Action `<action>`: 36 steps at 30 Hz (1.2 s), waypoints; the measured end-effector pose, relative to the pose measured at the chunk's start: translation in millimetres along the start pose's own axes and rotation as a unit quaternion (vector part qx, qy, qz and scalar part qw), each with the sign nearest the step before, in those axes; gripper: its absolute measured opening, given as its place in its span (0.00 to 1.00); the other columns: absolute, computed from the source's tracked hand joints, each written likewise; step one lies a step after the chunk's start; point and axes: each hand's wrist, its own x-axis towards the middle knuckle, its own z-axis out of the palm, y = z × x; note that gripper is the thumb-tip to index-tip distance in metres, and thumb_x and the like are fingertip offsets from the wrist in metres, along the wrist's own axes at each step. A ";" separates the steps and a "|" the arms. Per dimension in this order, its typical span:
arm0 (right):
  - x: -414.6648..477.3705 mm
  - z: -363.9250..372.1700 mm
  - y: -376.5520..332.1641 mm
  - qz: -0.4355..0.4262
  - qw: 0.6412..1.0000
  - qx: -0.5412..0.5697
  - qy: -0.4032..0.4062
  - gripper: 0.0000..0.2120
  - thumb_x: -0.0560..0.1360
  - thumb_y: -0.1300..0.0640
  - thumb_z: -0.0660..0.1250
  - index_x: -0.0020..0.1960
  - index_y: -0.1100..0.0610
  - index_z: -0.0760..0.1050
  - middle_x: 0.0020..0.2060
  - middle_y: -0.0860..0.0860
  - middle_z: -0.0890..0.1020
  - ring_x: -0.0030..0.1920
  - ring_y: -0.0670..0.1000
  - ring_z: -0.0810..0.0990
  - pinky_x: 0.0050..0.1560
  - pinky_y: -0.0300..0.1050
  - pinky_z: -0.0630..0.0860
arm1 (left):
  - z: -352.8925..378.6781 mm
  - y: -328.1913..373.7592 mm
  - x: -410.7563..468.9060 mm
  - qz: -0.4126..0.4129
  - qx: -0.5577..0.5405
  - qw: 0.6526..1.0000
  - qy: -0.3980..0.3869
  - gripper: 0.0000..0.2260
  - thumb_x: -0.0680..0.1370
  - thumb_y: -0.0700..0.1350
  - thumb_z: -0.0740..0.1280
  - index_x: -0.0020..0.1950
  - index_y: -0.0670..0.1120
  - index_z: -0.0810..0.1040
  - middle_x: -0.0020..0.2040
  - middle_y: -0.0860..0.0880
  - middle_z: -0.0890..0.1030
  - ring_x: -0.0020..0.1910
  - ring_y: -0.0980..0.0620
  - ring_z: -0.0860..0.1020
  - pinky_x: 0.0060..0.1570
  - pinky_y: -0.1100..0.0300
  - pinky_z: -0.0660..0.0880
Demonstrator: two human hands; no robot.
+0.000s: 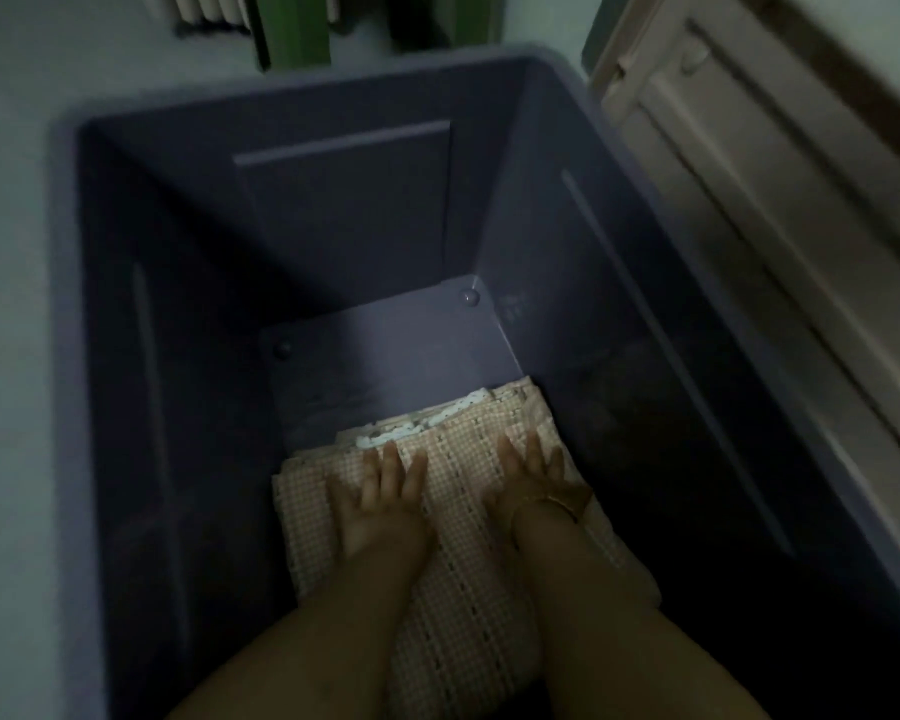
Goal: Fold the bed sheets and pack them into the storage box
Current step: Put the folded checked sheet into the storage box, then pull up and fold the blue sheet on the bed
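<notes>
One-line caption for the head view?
Left hand and right hand press a folded checked sheet into a purple storage box.

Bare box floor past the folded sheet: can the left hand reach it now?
Likely yes: the left hand rests flat on the folded sheet; the bare box floor just ahead lies uncovered.
</notes>
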 end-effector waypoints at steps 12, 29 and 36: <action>-269.8 -209.7 -78.0 -0.171 0.959 0.073 0.215 0.14 0.79 0.56 0.55 0.61 0.58 0.72 0.58 0.56 0.77 0.56 0.57 0.75 0.50 0.43 0.71 | -253.2 -57.4 -193.0 -0.046 -0.335 0.925 0.176 0.13 0.79 0.44 0.60 0.61 0.45 0.77 0.61 0.43 0.78 0.60 0.43 0.75 0.54 0.59 0.70; -631.5 -289.4 -246.3 -0.423 0.873 0.128 0.208 0.11 0.78 0.54 0.59 0.37 0.49 0.66 0.30 0.48 0.73 0.38 0.52 0.72 0.37 0.40 0.65 | -389.1 -254.0 -622.1 -0.254 -0.461 0.685 0.503 0.08 0.76 0.37 0.64 0.52 0.41 0.82 0.53 0.42 0.82 0.54 0.44 0.79 0.52 0.57 0.70; -735.0 -232.3 -258.9 -0.572 0.810 0.024 0.132 0.15 0.77 0.53 0.62 0.32 0.52 0.66 0.28 0.49 0.73 0.31 0.49 0.70 0.32 0.42 0.65 | -253.1 -248.3 -813.9 -0.414 -0.508 0.485 0.579 0.08 0.78 0.37 0.61 0.50 0.43 0.79 0.43 0.45 0.81 0.44 0.45 0.78 0.44 0.57 0.69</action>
